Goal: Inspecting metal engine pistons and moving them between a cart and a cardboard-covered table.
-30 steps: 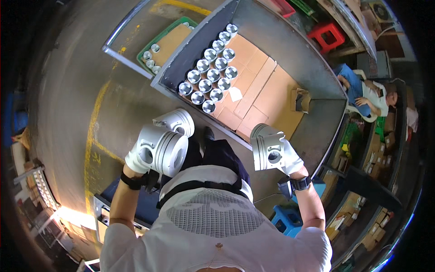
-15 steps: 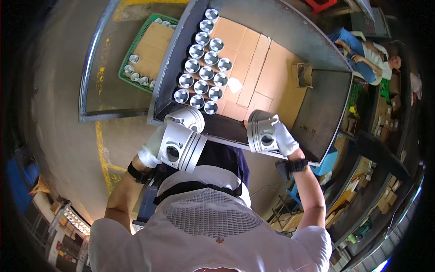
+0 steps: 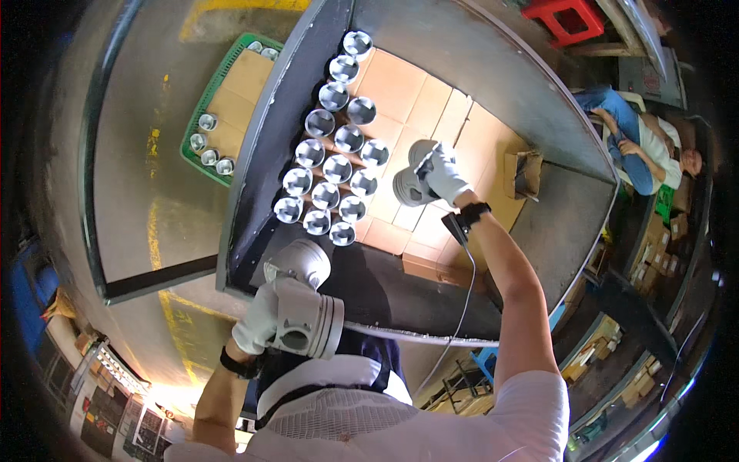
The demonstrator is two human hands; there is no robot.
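My left hand [image 3: 258, 317], in a white glove, is closed around two silvery engine pistons at the near left corner of a dark metal bin [image 3: 493, 48]. The nearer piston [image 3: 322, 327] lies sideways with its pin hole showing; the other piston [image 3: 306, 260] is just beyond it. My gloved right hand [image 3: 446, 175] grips a grey piston [image 3: 409, 188] over the cardboard [image 3: 391, 83] lining the bin. Whether that piston touches the cardboard, or a second one is behind it, I cannot tell. To its left, several pistons [image 3: 337, 169] stand in staggered rows.
Left of the bin, a green crate [image 3: 202, 100] holds cardboard and several pistons. A small open carton [image 3: 526, 173] sits at the bin's right. A cable [image 3: 469, 292] hangs from my right wrist. Beyond the bin are a red stool [image 3: 568, 19] and a seated person [image 3: 639, 142].
My right hand has moved forward and left with its piston, from the bin's near edge to over the cardboard. My left hand still holds its pistons. The bin appears nearer in view.
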